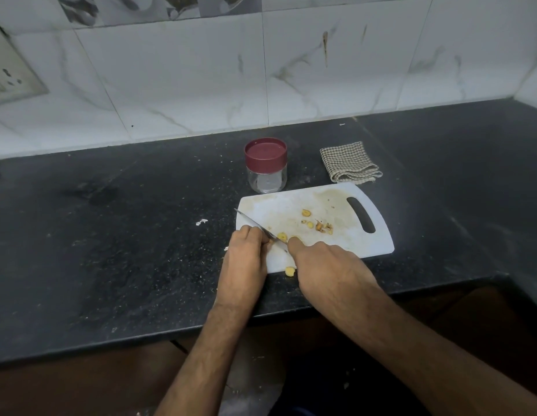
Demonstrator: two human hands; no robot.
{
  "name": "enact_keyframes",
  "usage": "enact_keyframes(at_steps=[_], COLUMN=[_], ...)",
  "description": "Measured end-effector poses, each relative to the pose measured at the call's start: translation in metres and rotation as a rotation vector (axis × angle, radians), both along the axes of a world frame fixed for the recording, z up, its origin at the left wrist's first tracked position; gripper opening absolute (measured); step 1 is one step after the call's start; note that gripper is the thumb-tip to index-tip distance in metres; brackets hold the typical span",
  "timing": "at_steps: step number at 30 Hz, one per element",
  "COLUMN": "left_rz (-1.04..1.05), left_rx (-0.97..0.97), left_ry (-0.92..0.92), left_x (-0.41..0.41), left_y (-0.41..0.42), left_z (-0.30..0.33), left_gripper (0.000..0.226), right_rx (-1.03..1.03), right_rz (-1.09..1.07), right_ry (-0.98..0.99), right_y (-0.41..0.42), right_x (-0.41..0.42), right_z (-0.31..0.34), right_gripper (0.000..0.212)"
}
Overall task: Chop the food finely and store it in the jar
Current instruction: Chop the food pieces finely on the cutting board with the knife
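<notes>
A white cutting board (345, 244) lies on the black counter. Small yellow food slices (306, 212) and brownish scraps (324, 228) are scattered across its middle. My right hand (324, 265) grips a knife (251, 222), index finger stretched along the blade's back, handle hidden in the palm. The blade slants toward the board's left edge. My left hand (246, 253) is curled at the near left corner, pinching a small piece of food under the blade. A yellow piece (282, 236) lies just right of the blade, and one more piece (289, 271) rests at the front edge. Behind the board stands the clear jar (266, 178) with its maroon lid (265, 151) on.
A folded checked cloth (349, 162) lies behind the board, right of the jar. The tiled wall runs along the back, with a switch plate (9, 79) at far left. The counter's front edge (141, 334) passes under my forearms. A white crumb (201, 222) lies left of the board.
</notes>
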State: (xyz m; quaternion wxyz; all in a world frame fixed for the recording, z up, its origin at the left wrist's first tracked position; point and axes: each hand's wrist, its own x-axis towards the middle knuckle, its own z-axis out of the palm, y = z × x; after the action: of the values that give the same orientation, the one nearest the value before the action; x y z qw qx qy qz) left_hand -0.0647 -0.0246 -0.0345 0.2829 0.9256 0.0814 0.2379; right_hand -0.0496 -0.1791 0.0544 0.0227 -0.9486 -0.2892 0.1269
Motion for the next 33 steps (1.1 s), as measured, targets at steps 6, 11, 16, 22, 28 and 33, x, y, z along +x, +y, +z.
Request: enact_keyframes(at_steps=[6, 11, 16, 22, 28, 33], left_rz=[0.006, 0.015, 0.01, 0.045, 0.028, 0.013], left_rx=[0.0, -0.01, -0.054, -0.054, -0.034, -0.014], left_ry=[-0.015, -0.017, -0.023, -0.031, -0.016, -0.001], left_x=[0.002, 0.003, 0.001, 0.0, -0.001, -0.003], left_y=[0.004, 0.004, 0.002, 0.002, 0.002, 0.0], left_z=[-0.002, -0.001, 0.0, 0.003, 0.001, 0.002], left_gripper=[0.011, 0.01, 0.014, 0.016, 0.009, 0.006], right_rx=[0.023, 0.041, 0.064, 0.143, 0.157, 0.125], right_rz=[0.002, -0.013, -0.021, -0.034, -0.057, -0.011], right_ry=[0.048, 0.007, -0.05, -0.08, -0.089, -0.069], right_y=[0.009, 0.017, 0.024, 0.004, -0.011, -0.001], right_x=[0.012, 0.011, 0.011, 0.019, 0.017, 0.004], right_z=[-0.005, -0.011, -0.021, -0.02, -0.014, -0.011], right_gripper=[0.037, 0.04, 0.035, 0.026, 0.022, 0.028])
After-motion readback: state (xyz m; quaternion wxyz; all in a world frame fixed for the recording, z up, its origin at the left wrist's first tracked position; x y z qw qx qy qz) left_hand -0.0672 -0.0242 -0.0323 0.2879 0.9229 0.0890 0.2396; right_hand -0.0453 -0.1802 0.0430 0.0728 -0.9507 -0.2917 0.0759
